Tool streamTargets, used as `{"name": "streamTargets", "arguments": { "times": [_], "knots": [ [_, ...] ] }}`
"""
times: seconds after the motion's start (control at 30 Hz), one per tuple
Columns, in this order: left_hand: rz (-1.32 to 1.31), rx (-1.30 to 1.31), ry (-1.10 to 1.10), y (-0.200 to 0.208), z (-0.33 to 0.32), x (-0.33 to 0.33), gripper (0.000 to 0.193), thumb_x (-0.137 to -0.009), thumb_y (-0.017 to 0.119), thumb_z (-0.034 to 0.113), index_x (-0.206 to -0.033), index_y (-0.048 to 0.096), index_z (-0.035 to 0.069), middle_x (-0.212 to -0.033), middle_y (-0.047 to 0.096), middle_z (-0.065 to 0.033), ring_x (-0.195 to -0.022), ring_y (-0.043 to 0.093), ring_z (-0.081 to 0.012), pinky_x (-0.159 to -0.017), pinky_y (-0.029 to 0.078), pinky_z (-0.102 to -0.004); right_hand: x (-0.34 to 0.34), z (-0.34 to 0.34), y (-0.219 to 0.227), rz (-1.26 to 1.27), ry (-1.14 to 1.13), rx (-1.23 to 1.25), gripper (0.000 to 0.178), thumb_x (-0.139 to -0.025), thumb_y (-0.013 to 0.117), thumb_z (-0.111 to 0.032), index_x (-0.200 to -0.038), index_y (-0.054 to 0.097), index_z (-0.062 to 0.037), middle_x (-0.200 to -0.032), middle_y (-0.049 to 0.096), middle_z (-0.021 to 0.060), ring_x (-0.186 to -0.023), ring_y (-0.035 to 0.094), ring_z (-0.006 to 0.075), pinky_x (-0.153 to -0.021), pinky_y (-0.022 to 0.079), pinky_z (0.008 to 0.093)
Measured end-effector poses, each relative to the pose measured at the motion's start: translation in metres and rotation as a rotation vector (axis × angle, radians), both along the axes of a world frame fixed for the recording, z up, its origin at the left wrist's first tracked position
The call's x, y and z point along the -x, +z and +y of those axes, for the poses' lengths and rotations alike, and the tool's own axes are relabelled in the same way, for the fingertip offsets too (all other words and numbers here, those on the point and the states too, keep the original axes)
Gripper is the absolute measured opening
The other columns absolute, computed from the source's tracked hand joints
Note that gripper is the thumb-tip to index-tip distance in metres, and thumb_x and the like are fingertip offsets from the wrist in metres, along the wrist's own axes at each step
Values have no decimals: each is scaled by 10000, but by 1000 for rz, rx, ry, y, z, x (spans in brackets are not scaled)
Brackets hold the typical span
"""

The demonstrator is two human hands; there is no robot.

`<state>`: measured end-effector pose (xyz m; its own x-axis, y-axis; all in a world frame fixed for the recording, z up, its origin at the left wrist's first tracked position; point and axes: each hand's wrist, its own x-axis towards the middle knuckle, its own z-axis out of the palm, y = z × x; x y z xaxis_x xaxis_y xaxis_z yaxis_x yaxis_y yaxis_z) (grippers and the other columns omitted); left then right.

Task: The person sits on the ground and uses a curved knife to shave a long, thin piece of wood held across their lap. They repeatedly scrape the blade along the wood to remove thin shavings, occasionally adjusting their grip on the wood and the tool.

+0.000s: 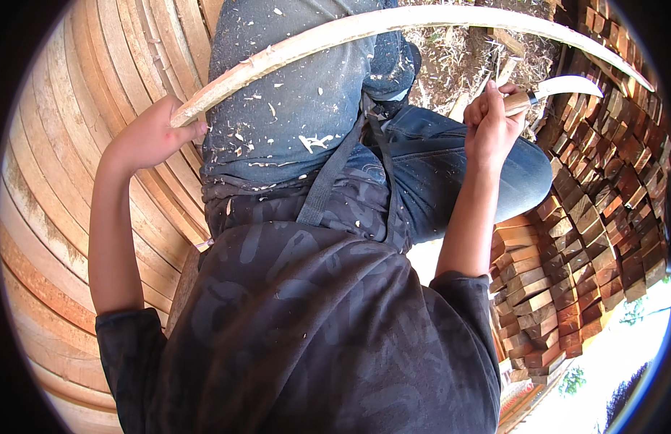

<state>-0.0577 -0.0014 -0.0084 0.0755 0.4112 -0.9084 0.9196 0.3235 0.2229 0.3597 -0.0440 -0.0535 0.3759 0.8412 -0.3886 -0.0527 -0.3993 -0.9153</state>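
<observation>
A long pale wooden strip (306,45) stretches across my raised thigh toward the far right, looking bowed in this view. Its near end sits in my left hand (151,136), whose fingers are closed round it with the thumb along the side. Off to the right, my right hand (492,129) grips a knife (570,87) by its wooden handle. The knife's curved, bright blade points right, apart from the strip. Wood shavings (317,142) are scattered over my blue jeans (278,108).
Long boards (57,173) stand stacked close along my left side. A tall pile of cut wood pieces (592,239), end faces outward, rises at the right. More shavings and offcuts litter the ground (451,61) ahead. A dark strap (332,181) lies across my lap.
</observation>
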Motion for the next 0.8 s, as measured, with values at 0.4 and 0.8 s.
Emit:
{"name": "streamTargets", "arguments": {
  "times": [0.4, 0.8],
  "knots": [
    [-187, 318, 129, -18, 15, 17, 286, -801, 709, 242, -879, 502, 61, -636, 479, 17, -505, 423, -58, -443, 344, -230, 51, -4, -18, -345, 493, 16, 101, -822, 643, -53, -862, 552, -33, -580, 521, 24, -559, 532, 100, -513, 416, 234],
    [-350, 563, 300, -32, 16, 17, 228, -782, 681, 164, -818, 468, 89, -510, 333, 55, -399, 270, -47, -355, 193, -240, 52, 9, 2, -334, 522, 24, 51, -829, 593, -19, -877, 594, -32, -692, 576, 22, -643, 515, 83, -608, 445, 259]
  ]
}}
